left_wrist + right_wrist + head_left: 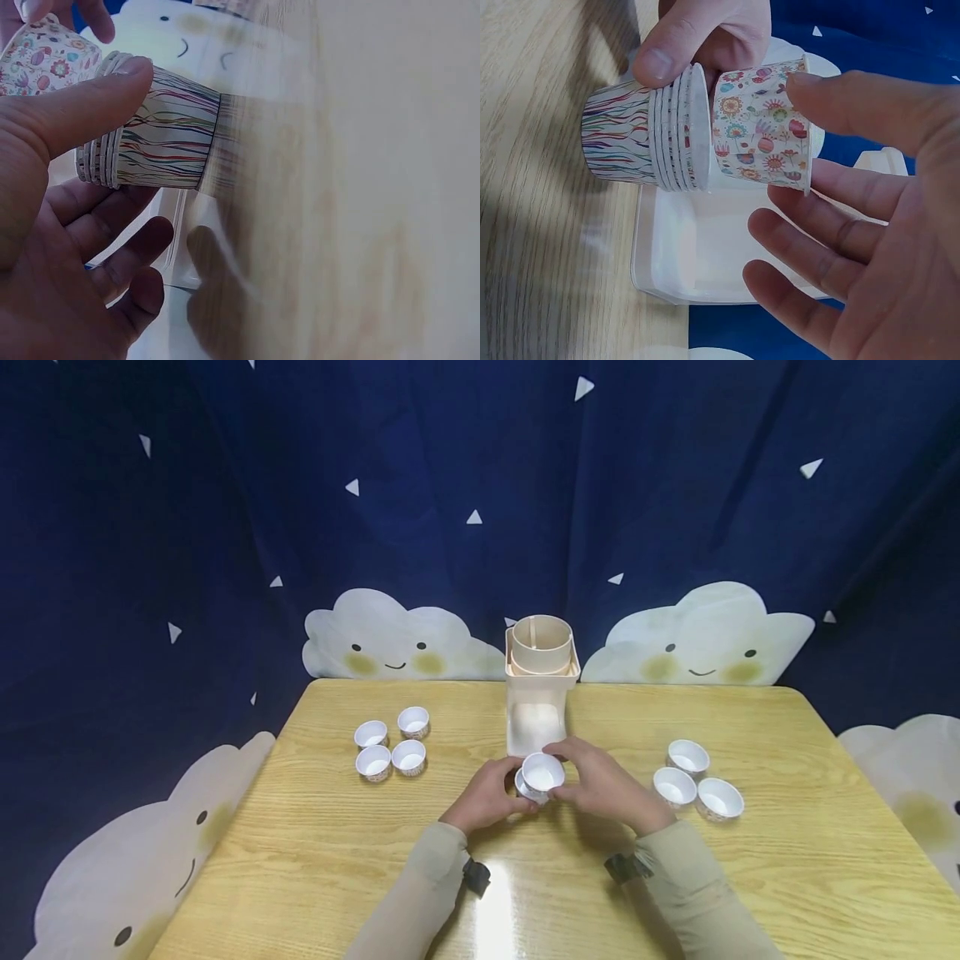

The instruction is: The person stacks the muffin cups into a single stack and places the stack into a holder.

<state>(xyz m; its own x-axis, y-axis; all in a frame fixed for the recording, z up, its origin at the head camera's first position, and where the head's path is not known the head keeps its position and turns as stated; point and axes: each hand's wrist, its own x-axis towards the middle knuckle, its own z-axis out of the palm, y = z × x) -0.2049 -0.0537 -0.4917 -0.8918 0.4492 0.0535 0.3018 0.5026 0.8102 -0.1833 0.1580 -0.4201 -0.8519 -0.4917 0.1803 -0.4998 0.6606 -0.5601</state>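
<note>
My left hand (483,797) grips a small stack of nested paper baking cups (619,131) between thumb and fingers; the outermost has wavy coloured stripes. The stack's base is at the tabletop, its mouth facing up. Just above that mouth is a single flower-print baking cup (757,127), pinched near its rim by the thumb and fingers of my right hand (607,789). In the head view this white-lined cup (543,772) partly covers the stack. Directly behind both hands stands a cream plastic stand (536,714) with a round tube (542,643) in its top.
On the left of the wooden table (300,860) several white-lined cups (373,762) sit in a loose group. Three more cups (675,787) stand close together on the right. A dark blue curtain (420,460) with cloud pictures hangs behind the table.
</note>
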